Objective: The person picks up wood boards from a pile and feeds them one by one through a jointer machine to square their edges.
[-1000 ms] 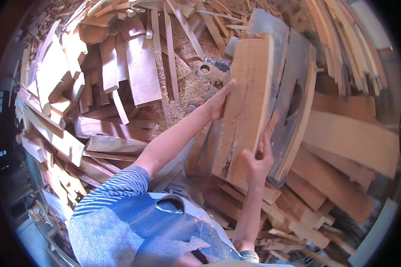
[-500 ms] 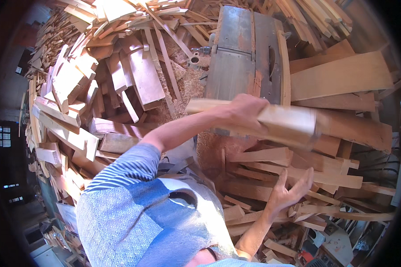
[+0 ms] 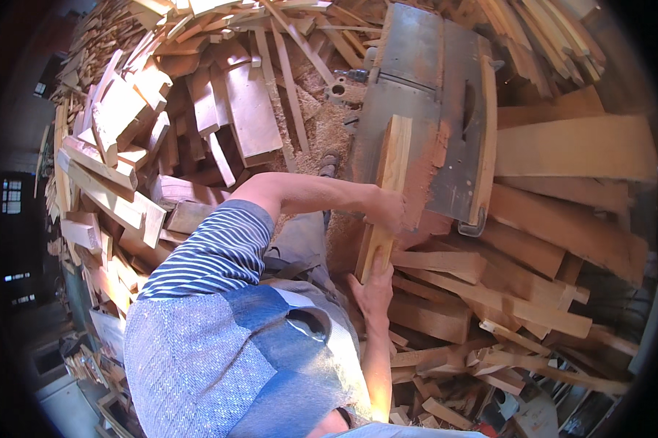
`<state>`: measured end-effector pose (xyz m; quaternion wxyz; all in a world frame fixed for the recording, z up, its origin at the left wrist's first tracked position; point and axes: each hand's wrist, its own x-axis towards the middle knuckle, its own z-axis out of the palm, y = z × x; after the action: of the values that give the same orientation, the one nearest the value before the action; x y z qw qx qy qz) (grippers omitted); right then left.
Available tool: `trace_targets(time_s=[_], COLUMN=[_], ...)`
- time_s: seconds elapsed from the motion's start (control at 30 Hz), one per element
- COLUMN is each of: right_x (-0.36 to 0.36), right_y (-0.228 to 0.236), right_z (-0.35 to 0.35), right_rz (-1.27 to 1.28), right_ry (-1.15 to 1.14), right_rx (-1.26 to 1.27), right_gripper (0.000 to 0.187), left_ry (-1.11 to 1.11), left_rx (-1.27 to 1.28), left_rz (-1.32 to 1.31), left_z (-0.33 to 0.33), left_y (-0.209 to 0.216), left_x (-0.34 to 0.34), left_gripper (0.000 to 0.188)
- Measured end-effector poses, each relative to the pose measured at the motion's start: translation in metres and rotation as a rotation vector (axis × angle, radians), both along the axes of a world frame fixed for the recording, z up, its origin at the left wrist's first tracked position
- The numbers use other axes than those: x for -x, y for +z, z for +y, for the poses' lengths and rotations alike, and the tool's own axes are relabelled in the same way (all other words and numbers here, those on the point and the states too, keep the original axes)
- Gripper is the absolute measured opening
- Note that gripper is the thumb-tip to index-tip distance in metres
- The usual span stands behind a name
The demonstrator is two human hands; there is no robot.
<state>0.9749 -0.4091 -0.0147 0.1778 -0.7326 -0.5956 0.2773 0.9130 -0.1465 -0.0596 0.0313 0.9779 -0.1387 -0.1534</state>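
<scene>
A narrow plank (image 3: 394, 157) of pale, straight-grained wood slants before a worker, its square-cut far end above the near part of a woodworking machine's grey metal surface (image 3: 409, 47); whether wood and metal touch cannot be told. The left hand (image 3: 387, 209) crosses the plank near its middle, fingers closed around it. The right hand (image 3: 375, 286) grips the near end, thumb and fingers parted only by the wood's width, the fingers partly hidden. The plank's long edges run straight and crisp.

Beyond its tip, smooth, dull metal lies bare to the far end, split by a dark crosswise seam. Rust-red dust (image 3: 437, 157) cakes the surface to the plank's right, where open room reaches to a long wooden strip (image 3: 486, 131) along the machine's side. Left of the machine, curly shavings (image 3: 323, 120) cover a strip of floor.

Space is tighter elsewhere: rough-sawn boards (image 3: 252, 120) lean and overlap at left, broad flat slabs (image 3: 577, 150) fan out at right, and blocky offcuts (image 3: 445, 416) crowd the lower right. A striped knit sleeve (image 3: 216, 241) and a patched denim-and-tweed apron (image 3: 190, 350) fill the foreground.
</scene>
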Motion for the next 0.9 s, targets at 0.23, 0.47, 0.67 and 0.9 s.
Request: trace_targets(time_s=[0.23,0.47,0.67,0.9], right_x=[0.025,0.023,0.025,0.015], right_y=[-0.026,-0.025,-0.008,-0.009], right_z=[0.085,0.182,0.263,0.33], right_rz=[-0.182,-0.298,-0.336,-0.388], right_ry=[-0.028,-0.028,-0.002,-0.015], right_rx=[-0.026,-0.067,-0.024,-0.013], right_gripper=[0.089,0.09,0.089,0.088], left_ry=[0.495,1.361,1.623,1.929], left_rx=[0.036,0.315,0.459,0.568], left_rz=[-0.504,-0.889,-0.564,-0.355], left_z=[0.062,0.042,-0.077,-0.118], left_y=[0.008,0.011,-0.104,-0.127], left_x=[0.049,0.138,0.22,0.219], left_gripper=[0.027,0.042,0.04,0.034])
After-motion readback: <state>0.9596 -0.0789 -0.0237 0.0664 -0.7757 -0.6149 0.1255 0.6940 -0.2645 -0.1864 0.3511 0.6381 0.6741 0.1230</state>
